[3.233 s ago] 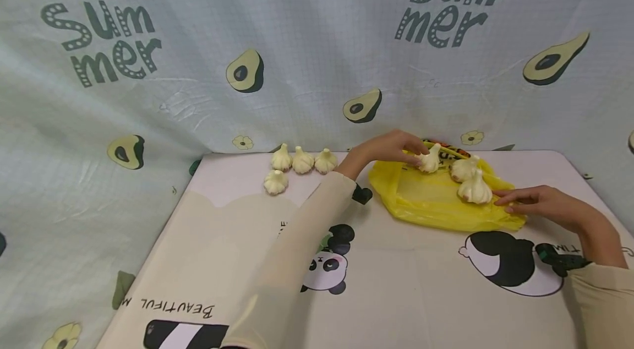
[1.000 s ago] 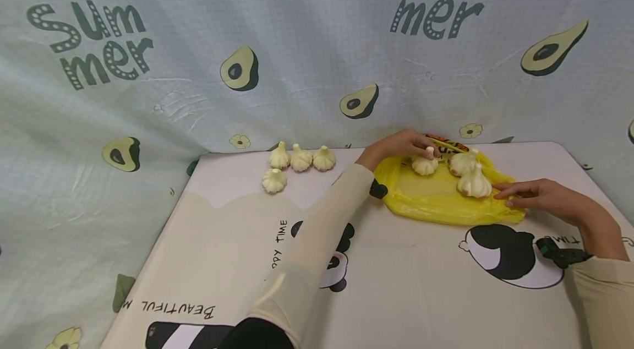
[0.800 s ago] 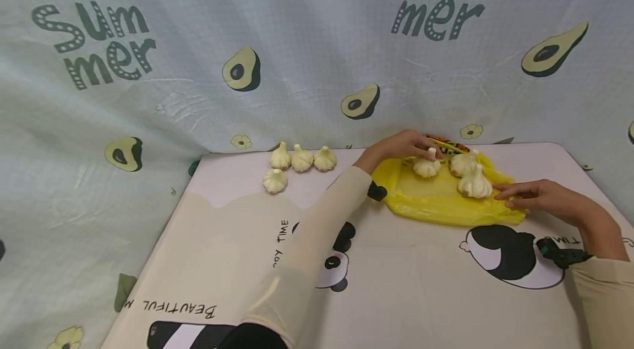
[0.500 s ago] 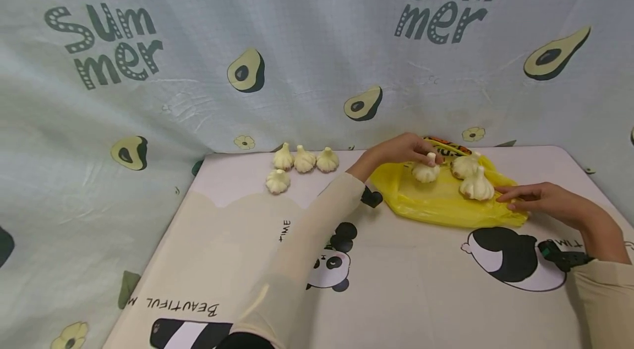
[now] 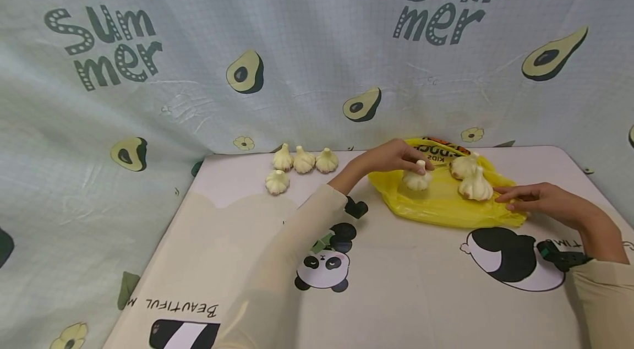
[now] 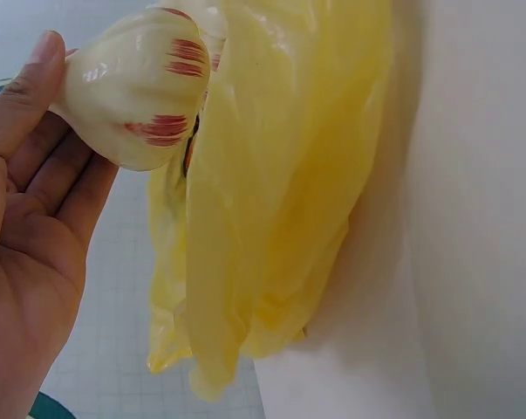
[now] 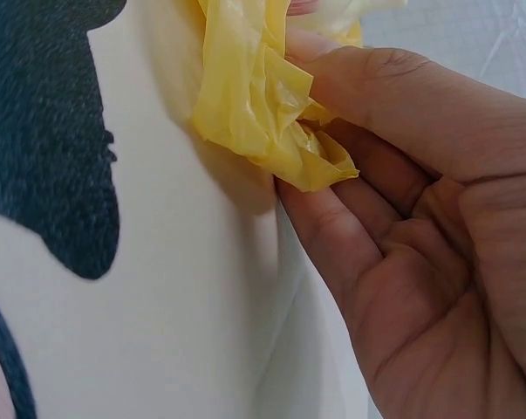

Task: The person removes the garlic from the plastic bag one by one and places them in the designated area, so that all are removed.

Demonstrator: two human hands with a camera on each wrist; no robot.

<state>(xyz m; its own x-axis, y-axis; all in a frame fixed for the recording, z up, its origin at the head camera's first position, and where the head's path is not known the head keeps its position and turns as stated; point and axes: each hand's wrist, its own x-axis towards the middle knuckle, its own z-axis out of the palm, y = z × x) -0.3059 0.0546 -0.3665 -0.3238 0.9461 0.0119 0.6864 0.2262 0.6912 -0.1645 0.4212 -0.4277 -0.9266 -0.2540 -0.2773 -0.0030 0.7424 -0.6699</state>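
My left hand (image 5: 394, 156) pinches a white garlic bulb (image 5: 416, 179) by its neck, over the left part of a yellow plastic bag (image 5: 436, 211). Reddish streaks mark the base of that garlic bulb (image 6: 136, 92) in the left wrist view. Two more garlic bulbs (image 5: 476, 186) rest together on the bag's right part. At the bag's right end, my right hand (image 5: 550, 203) grips the crumpled plastic; the right wrist view shows a fold of the yellow bag (image 7: 258, 105) between thumb and fingers.
Several garlic bulbs (image 5: 303, 162) stand at the back left of the table (image 5: 396, 294), three in a row and one in front. The tabletop carries panda prints. Behind it hangs a curtain (image 5: 297, 18) with avocado prints.
My left hand has drawn the garlic bulb left and slightly towards me, baring more of the bag's printed lettering. My right hand keeps its place at the bag's right end.
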